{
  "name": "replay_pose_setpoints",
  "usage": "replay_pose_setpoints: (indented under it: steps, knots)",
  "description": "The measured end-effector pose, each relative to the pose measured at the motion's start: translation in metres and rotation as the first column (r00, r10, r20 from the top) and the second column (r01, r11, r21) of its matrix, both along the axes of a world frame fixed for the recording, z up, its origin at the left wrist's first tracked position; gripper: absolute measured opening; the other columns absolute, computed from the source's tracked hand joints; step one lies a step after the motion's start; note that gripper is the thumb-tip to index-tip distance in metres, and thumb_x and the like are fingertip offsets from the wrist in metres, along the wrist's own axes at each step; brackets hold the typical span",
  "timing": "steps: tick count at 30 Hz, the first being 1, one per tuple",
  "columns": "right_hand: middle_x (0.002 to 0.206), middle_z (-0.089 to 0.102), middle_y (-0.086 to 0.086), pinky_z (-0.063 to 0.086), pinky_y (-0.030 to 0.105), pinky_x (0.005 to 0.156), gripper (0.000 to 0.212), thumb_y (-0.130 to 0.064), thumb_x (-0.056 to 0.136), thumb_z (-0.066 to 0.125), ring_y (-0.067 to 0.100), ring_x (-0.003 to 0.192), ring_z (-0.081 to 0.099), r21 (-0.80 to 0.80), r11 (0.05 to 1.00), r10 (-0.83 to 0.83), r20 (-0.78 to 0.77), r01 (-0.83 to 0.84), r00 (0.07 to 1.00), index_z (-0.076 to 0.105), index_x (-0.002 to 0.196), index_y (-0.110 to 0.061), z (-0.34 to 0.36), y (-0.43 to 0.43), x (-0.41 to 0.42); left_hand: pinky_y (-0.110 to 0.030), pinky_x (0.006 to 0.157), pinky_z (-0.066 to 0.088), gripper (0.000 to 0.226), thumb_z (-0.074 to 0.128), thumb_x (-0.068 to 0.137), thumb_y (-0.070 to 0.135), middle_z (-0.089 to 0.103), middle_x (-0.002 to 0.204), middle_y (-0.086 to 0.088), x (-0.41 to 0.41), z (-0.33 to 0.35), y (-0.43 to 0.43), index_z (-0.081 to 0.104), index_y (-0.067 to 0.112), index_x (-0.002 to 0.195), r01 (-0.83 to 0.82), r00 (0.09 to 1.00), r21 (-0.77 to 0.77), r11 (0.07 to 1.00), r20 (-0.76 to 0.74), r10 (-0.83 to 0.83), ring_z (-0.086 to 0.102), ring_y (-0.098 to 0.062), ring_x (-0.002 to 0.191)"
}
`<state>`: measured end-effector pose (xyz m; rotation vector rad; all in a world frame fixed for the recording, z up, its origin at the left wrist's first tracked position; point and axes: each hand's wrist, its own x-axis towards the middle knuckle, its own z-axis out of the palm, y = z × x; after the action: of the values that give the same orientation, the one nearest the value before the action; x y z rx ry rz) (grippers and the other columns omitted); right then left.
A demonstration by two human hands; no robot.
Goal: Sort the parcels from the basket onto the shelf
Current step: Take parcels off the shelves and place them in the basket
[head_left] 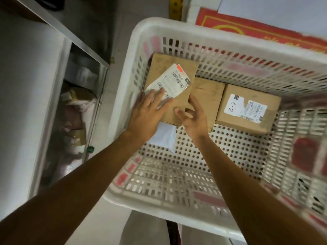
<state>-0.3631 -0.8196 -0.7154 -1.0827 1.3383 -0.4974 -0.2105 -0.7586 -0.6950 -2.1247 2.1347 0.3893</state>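
While the white perforated plastic basket holds several parcels, the brown cardboard box leans in its far left corner. It seems stiff and light, best taken by opposite edges. The left hand lies flat, fingers straight, on its loose white label; the right hand pinches its right edge.
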Motion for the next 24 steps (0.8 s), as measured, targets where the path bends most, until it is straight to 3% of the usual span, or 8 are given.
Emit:
replay_pose_setpoints:
  steps: [3,7,9,12,15,17,20,24]
  knots:
    - [0.123,0.058,-0.01,0.055,0.031,0.086,0.057,-0.008,0.085,0.071,0.016,0.109,0.062,0.007,1.0,0.006,-0.051,-0.006,0.999,0.046,0.135,-0.016,0.006,-0.001,0.001,-0.051,0.113,0.022,0.068,0.053,0.085,0.012,0.021,0.157,-0.007,0.002,0.006,-0.007,0.031,0.025,0.148,0.01,1.0,0.106,0.994,-0.014,-0.009,0.022,-0.028,0.143]
    - [0.121,0.061,0.003,0.055,0.051,0.085,0.033,-0.004,0.087,0.064,0.027,0.109,0.062,0.135,0.99,-0.025,-0.153,0.046,0.988,0.055,0.119,-0.011,0.034,-0.004,0.003,-0.046,0.113,0.024,0.067,0.057,0.087,0.018,0.028,0.156,-0.004,0.005,0.031,-0.02,0.029,0.024,0.148,-0.127,0.939,0.26,0.957,-0.278,0.2,0.027,-0.025,0.141]
    - [0.124,0.061,0.008,0.055,0.042,0.088,0.028,-0.002,0.089,0.059,0.025,0.108,0.062,0.094,0.996,0.013,-0.164,0.003,0.986,0.058,0.117,-0.006,0.063,-0.002,-0.003,-0.04,0.109,0.032,0.064,0.054,0.091,0.021,0.032,0.154,-0.003,0.004,0.053,-0.014,0.027,0.027,0.149,-0.177,0.854,0.314,0.933,-0.422,0.305,0.032,-0.026,0.138]
    - [0.117,0.059,0.0,0.047,0.005,0.069,0.041,-0.009,0.089,0.064,0.003,0.087,0.066,-0.036,0.98,0.182,-0.218,-0.194,0.959,0.054,0.129,-0.009,0.121,0.003,-0.011,-0.035,0.113,0.029,0.068,0.058,0.091,0.017,0.021,0.158,0.0,0.01,0.101,-0.001,0.025,0.029,0.149,-0.069,0.828,0.288,0.955,-0.517,0.216,0.024,-0.018,0.143]
    - [0.137,0.052,0.004,0.045,0.023,0.091,0.051,-0.023,0.089,0.067,0.022,0.116,0.057,-0.108,0.915,0.351,-0.26,-0.389,0.899,0.048,0.137,-0.015,0.176,-0.004,-0.004,-0.027,0.115,0.021,0.07,0.062,0.088,0.01,0.024,0.156,-0.004,0.025,0.158,0.003,0.029,0.021,0.148,-0.105,0.768,0.222,0.969,-0.601,0.221,0.025,-0.018,0.142]
    - [0.141,0.05,0.007,0.04,0.032,0.103,0.052,-0.031,0.09,0.066,0.024,0.126,0.049,-0.207,0.821,0.459,-0.313,-0.532,0.831,0.049,0.137,-0.017,0.209,-0.011,0.012,-0.017,0.106,0.022,0.067,0.061,0.089,0.011,0.03,0.153,-0.004,0.042,0.2,0.012,0.03,0.02,0.148,-0.237,0.788,0.144,0.961,-0.55,0.277,0.032,-0.02,0.139]
    - [0.142,0.048,0.008,0.036,0.033,0.108,0.054,-0.038,0.09,0.063,0.025,0.128,0.047,-0.298,0.687,0.571,-0.343,-0.663,0.745,0.047,0.138,-0.02,0.262,-0.008,0.047,-0.023,0.103,0.029,0.062,0.056,0.094,0.022,0.027,0.155,0.001,0.067,0.265,0.052,0.028,0.028,0.149,-0.439,0.783,0.083,0.895,-0.453,0.426,0.033,-0.019,0.138]
    - [0.143,0.04,0.005,0.036,0.021,0.095,0.061,-0.043,0.089,0.064,0.021,0.13,0.043,-0.418,0.552,0.721,-0.194,-0.721,0.665,0.043,0.142,-0.022,0.352,0.025,0.105,-0.018,0.107,0.015,0.056,0.056,0.094,0.019,0.021,0.156,-0.001,0.097,0.354,0.135,0.035,0.025,0.146,-0.575,0.792,-0.045,0.817,-0.282,0.542,0.023,-0.019,0.142]
